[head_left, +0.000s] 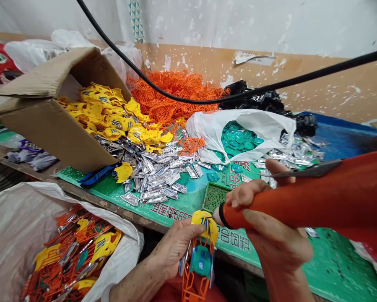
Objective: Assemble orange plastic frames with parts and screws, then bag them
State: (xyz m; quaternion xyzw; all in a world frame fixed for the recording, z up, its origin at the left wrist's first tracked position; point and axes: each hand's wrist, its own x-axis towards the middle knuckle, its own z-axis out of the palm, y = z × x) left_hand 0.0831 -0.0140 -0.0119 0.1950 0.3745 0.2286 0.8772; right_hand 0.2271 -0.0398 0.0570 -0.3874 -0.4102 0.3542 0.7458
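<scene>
My left hand grips a toy car body made of a yellow hood, an orange lattice frame, a teal piece and silver side strips. In my right hand is a large orange-red power screwdriver, its fingers wrapped round the front of the housing. The screwdriver's tip meets or nearly meets the yellow hood; the exact contact is too small to tell. Just behind the tip lies a small green tray of tiny parts, perhaps screws.
Yellow parts spill from a cardboard box. Silver strips, orange frames and a white bag of teal pieces cover the table. A sack of assembled parts stands left. A black cable hangs across.
</scene>
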